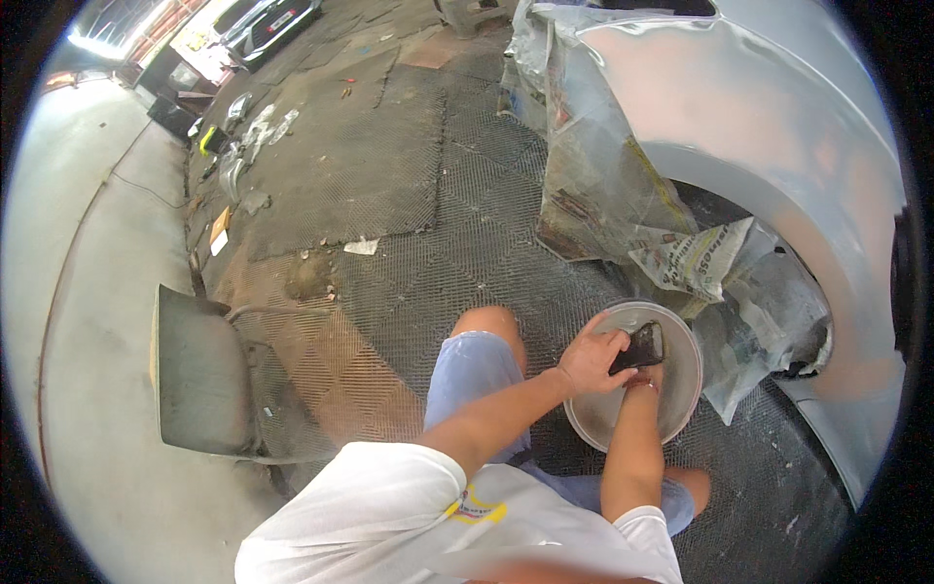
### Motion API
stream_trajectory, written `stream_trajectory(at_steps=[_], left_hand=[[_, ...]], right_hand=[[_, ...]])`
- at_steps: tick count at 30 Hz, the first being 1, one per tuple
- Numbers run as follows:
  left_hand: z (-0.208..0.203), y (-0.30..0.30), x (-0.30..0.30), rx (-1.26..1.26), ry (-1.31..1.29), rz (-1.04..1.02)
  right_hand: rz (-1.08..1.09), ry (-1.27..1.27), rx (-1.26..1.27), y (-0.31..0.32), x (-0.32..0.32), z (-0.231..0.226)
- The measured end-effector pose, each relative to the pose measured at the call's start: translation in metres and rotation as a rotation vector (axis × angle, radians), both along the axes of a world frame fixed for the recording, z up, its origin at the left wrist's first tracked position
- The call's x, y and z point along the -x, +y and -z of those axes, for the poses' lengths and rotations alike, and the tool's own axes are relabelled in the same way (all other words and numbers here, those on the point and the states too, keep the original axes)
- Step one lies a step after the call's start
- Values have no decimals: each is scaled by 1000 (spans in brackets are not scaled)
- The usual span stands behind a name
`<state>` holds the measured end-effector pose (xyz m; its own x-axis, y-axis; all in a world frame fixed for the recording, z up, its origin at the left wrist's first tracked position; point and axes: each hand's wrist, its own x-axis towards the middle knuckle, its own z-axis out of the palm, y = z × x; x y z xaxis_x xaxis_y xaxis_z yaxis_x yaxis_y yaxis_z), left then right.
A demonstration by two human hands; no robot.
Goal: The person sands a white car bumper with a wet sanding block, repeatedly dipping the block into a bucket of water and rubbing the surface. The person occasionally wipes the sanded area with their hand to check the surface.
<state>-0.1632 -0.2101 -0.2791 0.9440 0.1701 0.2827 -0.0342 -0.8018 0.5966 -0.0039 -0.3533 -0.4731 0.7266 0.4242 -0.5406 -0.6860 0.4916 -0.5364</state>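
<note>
A round, pale bucket stands on the floor between my knees and the car. Over its mouth, my left hand is closed on the edge of a dark, flat, roughly rectangular pad; its exact kind is not clear. My right hand reaches down inside the bucket, right below the pad. Its fingers are hidden behind the pad, so whether they also grip it does not show. A thin band circles the right wrist.
To the right rises a silver-grey car body panel with dull sanded patches, its wheel arch masked with newspaper and plastic sheet. A dark chair stands at left. Ribbed matting covers the floor; scraps lie along the wall.
</note>
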Motion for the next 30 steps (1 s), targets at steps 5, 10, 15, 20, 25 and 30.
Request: stream_trajectory(at_steps=[5, 10, 15, 20, 25, 30], left_hand=[[-2, -1, -1, -16, 72, -47], [-3, -2, -4, -55, -15, -86], [-2, -4, -7, -59, 55, -123], [1, -7, -7, -96, 61, -131], [-5, -7, -6, -272, 250, -2], [-14, -4, -8, -248, 421, 84]], right_hand=[[88, 211, 116, -16, 34, 55], [237, 285, 105, -13, 29, 40], [114, 140, -108, -22, 8, -78], [-279, -415, 355, -36, 25, -213], [-599, -1539, 1146, -7, 40, -291], [-187, -2078, 1240, 15, -25, -456]])
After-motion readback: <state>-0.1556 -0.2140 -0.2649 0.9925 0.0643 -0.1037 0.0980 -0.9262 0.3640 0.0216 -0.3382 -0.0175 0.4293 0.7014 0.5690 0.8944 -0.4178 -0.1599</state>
